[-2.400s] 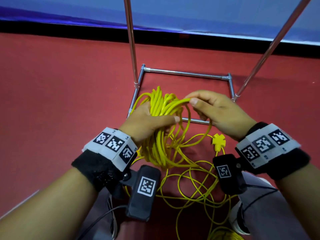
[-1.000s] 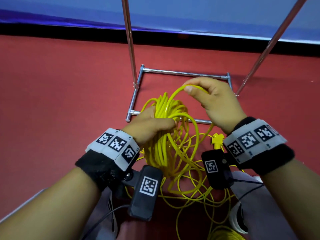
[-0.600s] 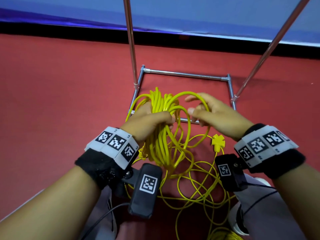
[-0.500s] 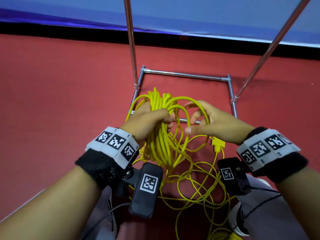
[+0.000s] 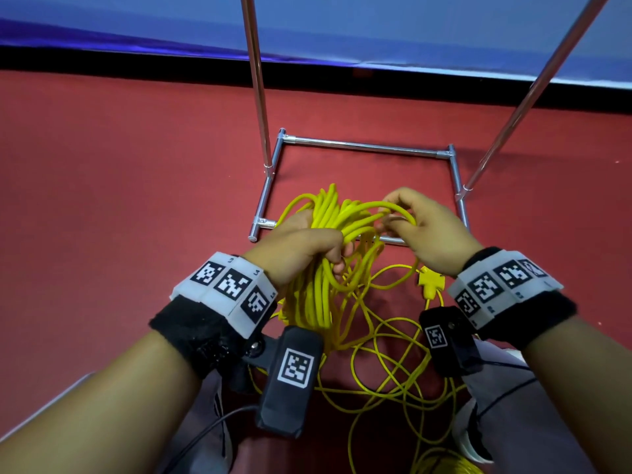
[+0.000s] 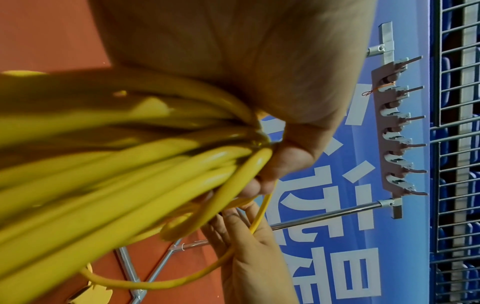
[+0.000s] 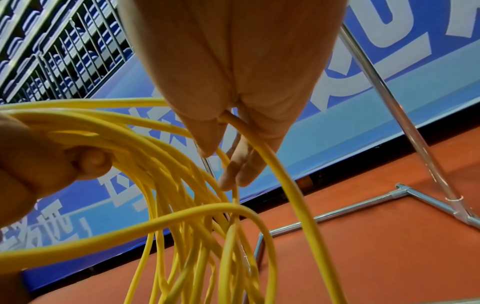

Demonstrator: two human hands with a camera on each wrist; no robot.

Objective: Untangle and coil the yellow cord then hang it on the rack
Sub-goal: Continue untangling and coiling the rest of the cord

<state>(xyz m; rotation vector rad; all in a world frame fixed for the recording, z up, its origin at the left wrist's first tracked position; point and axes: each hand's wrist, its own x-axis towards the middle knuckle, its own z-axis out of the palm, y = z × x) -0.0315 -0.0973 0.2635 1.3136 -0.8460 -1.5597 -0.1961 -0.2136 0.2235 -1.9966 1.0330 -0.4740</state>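
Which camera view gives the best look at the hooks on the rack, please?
The left wrist view: the rack's hook bar shows whole, with its row of hooks. The head and right wrist views show only the rack's poles and base, no hooks.

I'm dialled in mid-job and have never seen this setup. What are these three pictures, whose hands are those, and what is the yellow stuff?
No machine: a person works bare-handed, wearing cameras. One view looks down from the head; two look along each wrist at the fingers. The left hand grips a bundle of loops of the yellow cord. The right hand pinches a single strand of it beside the bundle. More cord lies loose and tangled on the red floor, with a yellow connector. Ahead stands the metal rack; its row of hooks shows in the left wrist view.
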